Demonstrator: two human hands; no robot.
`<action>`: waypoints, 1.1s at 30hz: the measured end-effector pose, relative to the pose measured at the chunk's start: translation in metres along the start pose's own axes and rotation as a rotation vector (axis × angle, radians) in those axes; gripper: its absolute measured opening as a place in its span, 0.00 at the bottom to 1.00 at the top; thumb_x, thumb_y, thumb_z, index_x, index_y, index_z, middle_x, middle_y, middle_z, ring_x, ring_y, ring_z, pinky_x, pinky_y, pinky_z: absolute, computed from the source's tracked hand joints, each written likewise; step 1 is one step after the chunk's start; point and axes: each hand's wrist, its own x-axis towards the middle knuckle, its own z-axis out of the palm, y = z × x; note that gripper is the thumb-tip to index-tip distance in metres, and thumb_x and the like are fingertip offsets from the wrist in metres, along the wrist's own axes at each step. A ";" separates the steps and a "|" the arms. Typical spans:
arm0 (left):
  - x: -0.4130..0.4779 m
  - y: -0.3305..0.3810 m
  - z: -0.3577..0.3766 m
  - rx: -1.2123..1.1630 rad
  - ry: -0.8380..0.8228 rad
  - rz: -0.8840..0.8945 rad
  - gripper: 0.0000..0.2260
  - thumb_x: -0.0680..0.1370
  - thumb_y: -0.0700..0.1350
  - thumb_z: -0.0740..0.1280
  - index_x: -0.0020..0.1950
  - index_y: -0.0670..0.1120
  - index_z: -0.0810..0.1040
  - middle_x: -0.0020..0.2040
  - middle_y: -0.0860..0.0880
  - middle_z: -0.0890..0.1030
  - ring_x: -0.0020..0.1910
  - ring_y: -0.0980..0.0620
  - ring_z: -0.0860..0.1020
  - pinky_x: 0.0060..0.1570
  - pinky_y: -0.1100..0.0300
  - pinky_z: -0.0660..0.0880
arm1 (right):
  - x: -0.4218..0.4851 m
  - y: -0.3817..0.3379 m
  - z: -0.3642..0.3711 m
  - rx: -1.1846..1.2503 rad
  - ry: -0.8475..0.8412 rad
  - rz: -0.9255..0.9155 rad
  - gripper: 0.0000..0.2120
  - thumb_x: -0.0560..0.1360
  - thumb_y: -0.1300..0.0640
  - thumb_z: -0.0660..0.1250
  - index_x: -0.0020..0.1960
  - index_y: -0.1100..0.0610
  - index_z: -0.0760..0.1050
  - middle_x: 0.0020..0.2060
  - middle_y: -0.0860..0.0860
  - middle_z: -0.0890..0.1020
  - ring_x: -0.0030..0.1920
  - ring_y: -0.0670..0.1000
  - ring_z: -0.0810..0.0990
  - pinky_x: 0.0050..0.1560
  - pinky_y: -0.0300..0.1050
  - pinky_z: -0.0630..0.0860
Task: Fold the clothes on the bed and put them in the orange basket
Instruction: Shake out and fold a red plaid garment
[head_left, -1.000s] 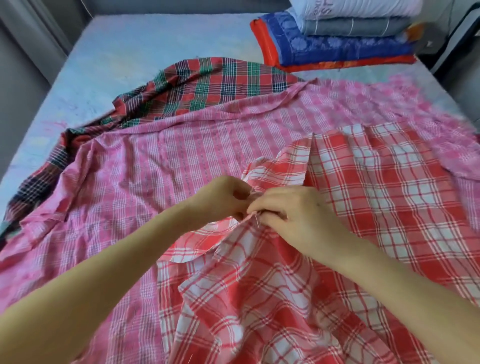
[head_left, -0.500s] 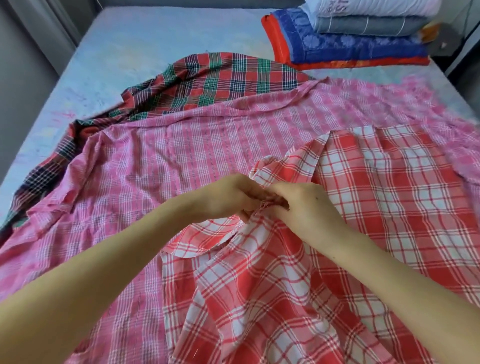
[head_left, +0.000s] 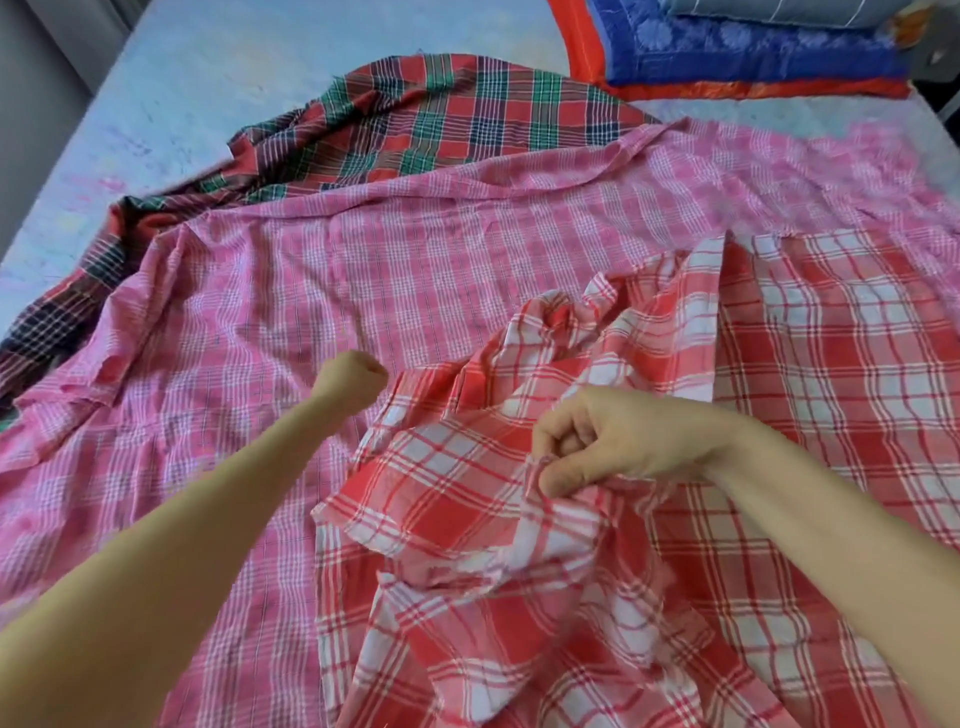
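A red-and-white plaid cloth (head_left: 779, 364) lies rumpled on the near right of the bed, on top of a large pink plaid cloth (head_left: 415, 260). My right hand (head_left: 613, 441) pinches a bunched fold of the red cloth between thumb and curled fingers. My left hand (head_left: 353, 379) is curled into a fist at the red cloth's left edge and seems to grip that edge; its fingers are hidden. A red, green and navy plaid cloth (head_left: 441, 119) lies crumpled beyond the pink one. No orange basket is in view.
The bed (head_left: 208, 67) has a pale blue sheet, bare at the far left. A stack of folded blankets (head_left: 753, 57), blue and orange at the bottom, sits at the far right corner. A grey wall or frame borders the bed's left side.
My hands were pinching the red cloth together at one spot. They have come apart: the left went left, the right came toward me, and the cloth edge is spread between them.
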 end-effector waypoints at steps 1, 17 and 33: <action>0.004 -0.001 0.008 0.075 -0.025 -0.023 0.12 0.76 0.41 0.63 0.32 0.42 0.74 0.30 0.45 0.74 0.38 0.44 0.75 0.43 0.55 0.73 | 0.009 0.004 -0.004 -0.009 0.028 -0.006 0.07 0.69 0.61 0.70 0.35 0.55 0.74 0.21 0.45 0.73 0.22 0.41 0.64 0.24 0.34 0.58; -0.083 0.056 -0.010 -1.261 -0.235 0.331 0.12 0.74 0.35 0.66 0.47 0.50 0.84 0.39 0.48 0.84 0.37 0.53 0.81 0.42 0.61 0.78 | 0.012 0.045 -0.016 -0.155 0.144 0.135 0.11 0.69 0.61 0.73 0.33 0.59 0.73 0.21 0.50 0.69 0.24 0.43 0.62 0.25 0.34 0.58; -0.104 -0.057 0.041 0.276 -0.633 0.189 0.11 0.78 0.49 0.64 0.49 0.42 0.80 0.33 0.55 0.75 0.32 0.61 0.72 0.35 0.67 0.71 | -0.017 0.067 0.023 -0.225 0.198 0.218 0.15 0.68 0.59 0.75 0.29 0.54 0.71 0.19 0.44 0.70 0.22 0.40 0.64 0.25 0.35 0.61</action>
